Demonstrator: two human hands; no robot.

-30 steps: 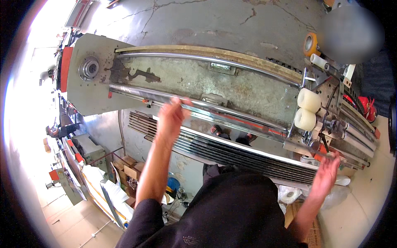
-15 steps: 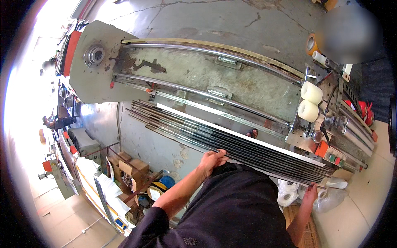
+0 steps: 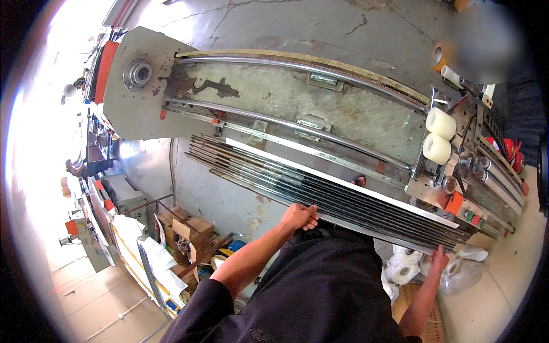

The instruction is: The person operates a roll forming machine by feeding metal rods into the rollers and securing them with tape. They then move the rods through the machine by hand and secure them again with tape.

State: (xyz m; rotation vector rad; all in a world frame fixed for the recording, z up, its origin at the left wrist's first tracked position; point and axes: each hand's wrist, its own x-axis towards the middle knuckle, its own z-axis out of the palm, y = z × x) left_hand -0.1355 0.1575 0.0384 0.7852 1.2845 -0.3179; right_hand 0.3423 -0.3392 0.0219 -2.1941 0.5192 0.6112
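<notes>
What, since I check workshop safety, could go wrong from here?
The rods lie packed side by side; one might roll and pinch the left hand at their near edge. Their right ends look near the buttons, so a lifted rod might knock one. The wrapped rolls close to the right hand could snag a rod's end.
</notes>
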